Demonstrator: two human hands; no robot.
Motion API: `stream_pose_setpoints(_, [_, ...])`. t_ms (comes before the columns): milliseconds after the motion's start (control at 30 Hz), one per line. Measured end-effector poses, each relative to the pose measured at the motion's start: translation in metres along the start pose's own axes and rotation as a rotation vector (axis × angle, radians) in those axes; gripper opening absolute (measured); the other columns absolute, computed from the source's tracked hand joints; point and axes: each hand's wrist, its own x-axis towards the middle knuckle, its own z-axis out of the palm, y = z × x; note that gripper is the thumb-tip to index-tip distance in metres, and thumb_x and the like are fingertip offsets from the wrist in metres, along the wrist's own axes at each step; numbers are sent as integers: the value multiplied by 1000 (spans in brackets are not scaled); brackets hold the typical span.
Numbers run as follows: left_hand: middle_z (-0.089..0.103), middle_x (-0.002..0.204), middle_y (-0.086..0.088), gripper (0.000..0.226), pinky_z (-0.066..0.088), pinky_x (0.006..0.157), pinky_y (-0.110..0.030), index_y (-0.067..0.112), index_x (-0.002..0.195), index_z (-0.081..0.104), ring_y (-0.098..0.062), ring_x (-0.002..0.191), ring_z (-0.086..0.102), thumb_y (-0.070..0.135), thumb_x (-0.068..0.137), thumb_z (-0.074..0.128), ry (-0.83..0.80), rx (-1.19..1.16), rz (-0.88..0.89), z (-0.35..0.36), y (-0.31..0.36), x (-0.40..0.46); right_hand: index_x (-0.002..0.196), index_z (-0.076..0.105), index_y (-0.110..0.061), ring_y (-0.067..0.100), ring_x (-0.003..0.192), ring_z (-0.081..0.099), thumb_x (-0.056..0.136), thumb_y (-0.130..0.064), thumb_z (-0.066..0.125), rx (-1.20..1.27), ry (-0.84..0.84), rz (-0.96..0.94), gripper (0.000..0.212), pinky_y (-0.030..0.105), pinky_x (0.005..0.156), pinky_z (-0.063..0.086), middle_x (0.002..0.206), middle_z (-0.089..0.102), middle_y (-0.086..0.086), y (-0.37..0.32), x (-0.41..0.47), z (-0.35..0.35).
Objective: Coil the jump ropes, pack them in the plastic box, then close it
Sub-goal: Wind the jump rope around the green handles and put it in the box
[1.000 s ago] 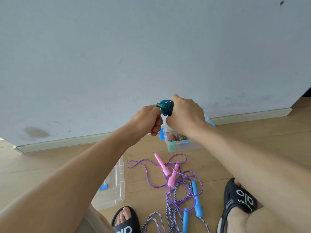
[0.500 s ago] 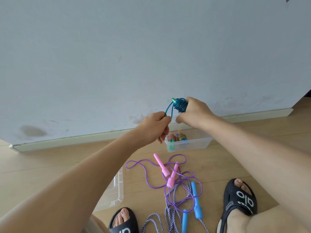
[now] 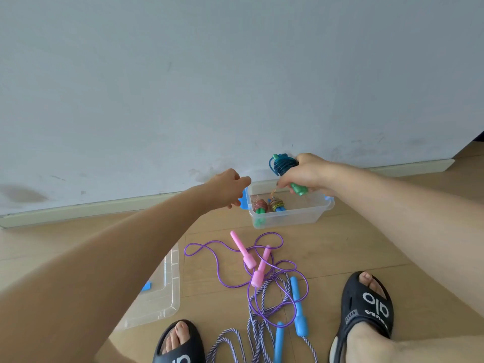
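Plastic box point(image 3: 290, 218) against the wall point(image 3: 235, 87), lid point(image 3: 162, 292) to its left, loose ropes point(image 3: 262, 273) before it

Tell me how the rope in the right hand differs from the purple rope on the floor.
The teal rope is wound tight around its green handles; the purple rope sprawls loose with pink handles. The teal rope is gripped by the right hand above the clear box; the purple rope lies on the floor, tangled with a striped rope. Both are thin, plastic-handled jump ropes still outside the box.
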Motion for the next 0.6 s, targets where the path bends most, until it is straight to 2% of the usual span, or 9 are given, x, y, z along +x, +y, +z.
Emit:
stream_pose_setpoints(33, [67,112,-11,40,55,95,-45,5,122,51,-26,100,70,38,101,42,-10,13,-12,2,-1,10,106,55,-10,17,63,66,74,-15,79,-24,30,16,40,22,52,50,92,65,9,5,9,0])
stream_pose_setpoints(133, [69,112,-17,43,54,96,-47,0,121,54,-33,104,69,36,101,42,-41,27,-66,17,-7,45,109,60,-7,26,91,68,64,-24,84,-60,96,88,54,33,75,55,106,67,12,29,45,5])
stream_pose_setpoints(200, [69,112,-22,43,54,96,-47,-3,120,54,-37,106,68,34,100,44,-64,32,-87,33,-14,70,113,58,-4,30,97,68,65,-19,84,-9,101,146,57,38,82,57,108,67,15,48,70,12])
stream_pose_setpoints(267, [69,111,-23,41,54,96,-47,-4,118,56,-38,107,67,31,99,48,-91,29,-107,51,-19,95,112,56,-2,33,100,68,70,-10,81,61,91,206,50,45,88,58,110,66,18,66,98,18])
stream_pose_setpoints(400, [69,114,-19,34,53,94,-43,3,116,58,-29,95,65,30,96,53,-134,33,-115,95,-28,148,102,60,-2,38,100,67,71,-1,78,54,113,296,37,50,90,56,109,66,20,100,159,23])
stream_pose_setpoints(500, [66,114,-18,29,45,91,-37,4,114,60,-30,104,61,25,97,49,-173,171,-71,124,-35,184,87,56,-4,40,99,67,73,1,69,37,116,320,20,53,90,55,109,66,23,122,203,28])
stream_pose_setpoints(533, [64,115,-18,30,43,96,-37,5,117,59,-32,108,59,25,96,50,-180,220,-61,132,-37,194,86,55,-3,40,99,66,75,1,67,33,110,330,17,53,90,55,109,66,24,128,216,30])
stream_pose_setpoints(600, [58,120,-15,38,43,103,-42,11,125,55,-32,110,56,31,92,53,-190,276,-65,145,-46,215,99,60,0,40,103,66,77,2,69,-19,90,346,24,51,93,54,112,65,24,135,234,33])
